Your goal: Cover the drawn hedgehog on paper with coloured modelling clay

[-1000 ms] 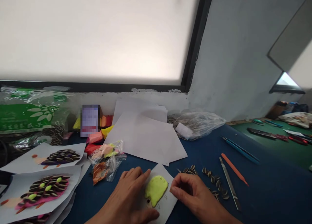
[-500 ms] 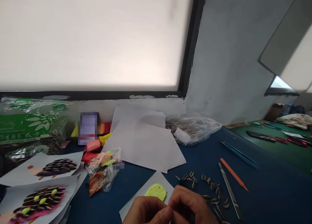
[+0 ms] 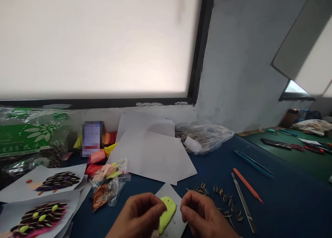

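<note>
My left hand [image 3: 141,213] hovers over the left edge of a flat yellow-green clay piece [image 3: 169,210], thumb and forefinger pinched together. On the other side of that clay, my right hand [image 3: 204,213] is also pinched closed, apart from the left. Whatever either fingertip pair holds, if anything, is too small to make out. The clay lies on a white paper sheet [image 3: 178,227] with faint pencil lines, partly behind my left hand. A small pale peach bit [image 3: 155,234] shows below the left fingers. Striped sunflower seeds [image 3: 230,201] are scattered beyond and right of my right hand.
An orange clay tool [image 3: 248,186], a metal blade tool [image 3: 243,203] and blue tweezers [image 3: 252,163] lie to the right. Seed-covered clay pictures [image 3: 41,217] and bagged clay [image 3: 109,172] are on the left. Blank paper [image 3: 153,155] and a clear plastic bag [image 3: 207,137] sit by the wall.
My hands, together at the fingertips before, have drawn apart, the left moving left and the right slightly right. More of the yellow-green clay and pencilled paper shows between them.
</note>
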Tool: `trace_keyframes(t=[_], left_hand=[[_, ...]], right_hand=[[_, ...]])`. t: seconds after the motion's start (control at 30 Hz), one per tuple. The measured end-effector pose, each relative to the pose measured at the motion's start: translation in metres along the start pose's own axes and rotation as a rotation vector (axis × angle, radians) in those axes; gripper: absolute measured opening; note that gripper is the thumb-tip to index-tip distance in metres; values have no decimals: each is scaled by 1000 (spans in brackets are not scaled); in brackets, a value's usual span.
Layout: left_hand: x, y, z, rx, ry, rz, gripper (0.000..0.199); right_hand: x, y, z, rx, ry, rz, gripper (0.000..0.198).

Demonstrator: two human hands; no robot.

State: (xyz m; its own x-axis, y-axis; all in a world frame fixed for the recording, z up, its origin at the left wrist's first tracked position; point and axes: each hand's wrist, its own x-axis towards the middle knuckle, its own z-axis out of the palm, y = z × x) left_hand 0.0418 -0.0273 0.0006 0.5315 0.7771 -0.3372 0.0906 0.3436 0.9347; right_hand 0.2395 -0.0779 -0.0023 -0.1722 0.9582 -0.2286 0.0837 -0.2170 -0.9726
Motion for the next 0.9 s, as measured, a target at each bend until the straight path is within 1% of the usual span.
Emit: trace_keyframes(t=[0.07, 0.17, 0.27, 0.37, 0.43, 0.57, 0.9], left_hand=[[4, 8, -11, -11, 65, 28, 54], [14, 7, -21, 6, 113, 63, 52], [25, -1, -21, 184, 141, 49, 49], [30, -4, -18, 378, 184, 99, 44], [30, -1, -17, 435, 197, 112, 42], [28, 2, -17, 460, 185, 93, 42], [32, -6, -19, 462, 184, 119, 43]], right_hand=[[1, -4, -2, -136, 72, -50, 39], [6, -9, -4, -408, 105, -142, 26], [17, -15, -5, -659, 119, -269, 16], [27, -20, -5, -789, 133, -304, 12], [33, -22, -4, -836, 127, -277, 11], [38, -23, -2, -850, 103, -255, 12], [40, -13, 1, -859, 93, -252, 8]])
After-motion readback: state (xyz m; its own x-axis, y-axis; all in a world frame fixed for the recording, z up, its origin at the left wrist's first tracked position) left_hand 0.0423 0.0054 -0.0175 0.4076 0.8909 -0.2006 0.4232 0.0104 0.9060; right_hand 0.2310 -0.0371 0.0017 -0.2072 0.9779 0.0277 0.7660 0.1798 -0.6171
